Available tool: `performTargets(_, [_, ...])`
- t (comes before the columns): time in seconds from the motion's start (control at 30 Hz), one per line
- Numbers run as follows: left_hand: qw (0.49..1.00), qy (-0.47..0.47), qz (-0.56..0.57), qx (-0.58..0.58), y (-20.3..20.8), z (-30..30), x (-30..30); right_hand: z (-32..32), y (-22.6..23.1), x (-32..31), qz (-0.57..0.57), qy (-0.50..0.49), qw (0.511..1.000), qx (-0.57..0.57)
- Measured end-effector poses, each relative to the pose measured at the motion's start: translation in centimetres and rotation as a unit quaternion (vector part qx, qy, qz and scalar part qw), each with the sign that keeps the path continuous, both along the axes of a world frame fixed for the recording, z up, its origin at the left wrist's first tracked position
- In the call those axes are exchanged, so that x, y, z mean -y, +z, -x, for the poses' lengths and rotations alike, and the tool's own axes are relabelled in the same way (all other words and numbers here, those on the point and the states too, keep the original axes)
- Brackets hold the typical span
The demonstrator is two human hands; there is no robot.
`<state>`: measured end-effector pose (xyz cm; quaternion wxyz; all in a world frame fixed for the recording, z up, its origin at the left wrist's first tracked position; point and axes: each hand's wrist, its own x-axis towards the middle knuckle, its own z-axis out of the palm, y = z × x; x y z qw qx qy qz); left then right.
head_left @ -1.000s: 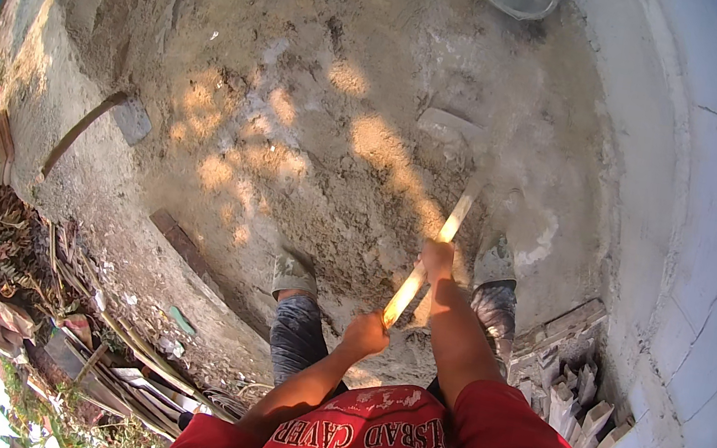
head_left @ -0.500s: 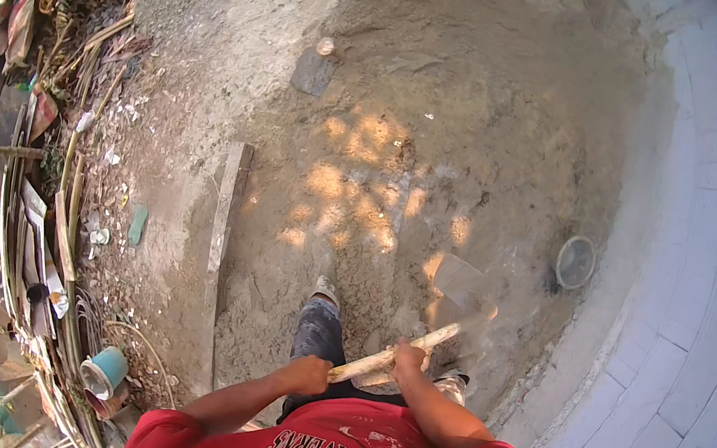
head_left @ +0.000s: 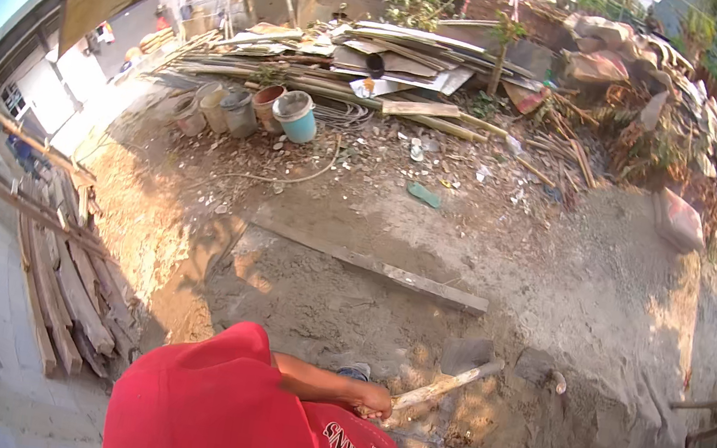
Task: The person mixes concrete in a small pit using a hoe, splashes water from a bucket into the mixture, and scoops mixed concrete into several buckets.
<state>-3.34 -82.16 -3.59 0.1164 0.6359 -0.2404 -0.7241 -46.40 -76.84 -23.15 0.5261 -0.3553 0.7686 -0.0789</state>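
In the head view, my left hand [head_left: 374,401] is closed around the pale wooden handle of a hoe [head_left: 445,386]. The handle slants away to the right, its grey blade [head_left: 466,355] low over grey, wet-looking mortar [head_left: 302,294]. My right hand does not show. Part of my shoe [head_left: 355,370] appears beyond my left forearm. To the right of the hoe lies a dark flat plate [head_left: 532,363] with a pale round knob [head_left: 559,382] beside it. A long wooden board [head_left: 370,268] edges the mortar on its far side.
Several buckets, one light blue [head_left: 296,115], stand at the far left near a hose [head_left: 291,179]. Behind them are stacked boards and poles [head_left: 400,73]. Timber planks [head_left: 71,283] lie at the left. A green slipper-shaped piece [head_left: 424,195] and a sack [head_left: 680,221] lie on the ground.
The view has swung left, bringing in the buckets, board stack and timber. My left hand still grips the hoe handle. My right hand, on the handle before, is now out of sight.
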Motion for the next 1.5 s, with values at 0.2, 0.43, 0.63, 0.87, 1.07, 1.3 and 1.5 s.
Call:
performTargets(0.2, [0.922, 0.373, 0.042, -0.091, 2.7, 2.7, -11.9, 0.2, 7.8, 13.5, 0.118, 0.106, 0.987, 0.026])
performTargets(0.43, [0.747, 0.644, 0.097, -0.131, 5.4, 3.5, -29.8, 0.8, 12.8, 18.4, 0.179, 0.185, 0.964, 0.065])
performTargets(0.63, [0.594, 0.786, 0.106, -0.134, 7.4, 3.2, -40.1, -1.6, 10.2, 17.7, 0.14, 0.236, 0.947, 0.168])
performTargets(0.87, [0.411, 0.895, 0.031, -0.17, 2.1, 2.3, -53.8, 4.2, 5.5, -2.2, 0.094, 0.446, 0.888, 0.053])
performTargets(1.07, [0.414, 0.892, -0.072, -0.166, -3.9, 7.5, -63.4, 20.1, 1.3, -15.4, 0.052, 0.905, 0.402, -0.128])
performTargets(1.3, [0.534, 0.755, -0.097, -0.368, -2.7, 11.3, -69.5, 10.5, 2.2, -23.2, 0.041, 0.612, 0.745, -0.262])
performTargets(1.5, [0.821, 0.522, -0.085, -0.214, 5.5, 12.5, -69.3, -16.8, 13.0, -39.3, -0.034, 0.477, 0.873, 0.091])
